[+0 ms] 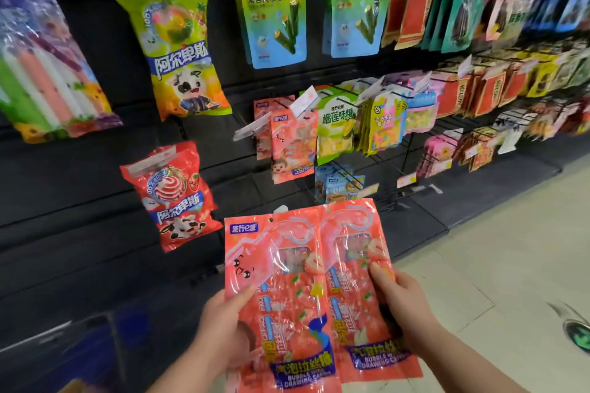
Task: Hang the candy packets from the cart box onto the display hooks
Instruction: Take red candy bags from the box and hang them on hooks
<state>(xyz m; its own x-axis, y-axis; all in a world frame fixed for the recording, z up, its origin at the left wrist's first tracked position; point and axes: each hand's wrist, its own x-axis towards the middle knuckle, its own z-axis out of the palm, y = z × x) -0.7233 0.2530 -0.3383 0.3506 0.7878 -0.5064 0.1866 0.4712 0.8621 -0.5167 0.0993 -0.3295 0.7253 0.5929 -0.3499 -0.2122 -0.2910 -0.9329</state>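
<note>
The left hand [223, 325] and right hand [402, 300] each pinched a side of two overlapping pink candy packets [306, 290], held between them. Light, floppy, slick film, probably; gripping nearer the top punch hole [271, 220] above the hands would steady them.

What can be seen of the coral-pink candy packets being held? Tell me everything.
The two coral-pink candy packets are flat, glossy plastic pouches held side by side, overlapping slightly and facing the camera. Each has a clear window, a cartoon face, blue label text and a dark blue band near the bottom. A small hang hole shows at the left packet's top. The left hand grips the left edge; the right hand grips the right one.
</note>
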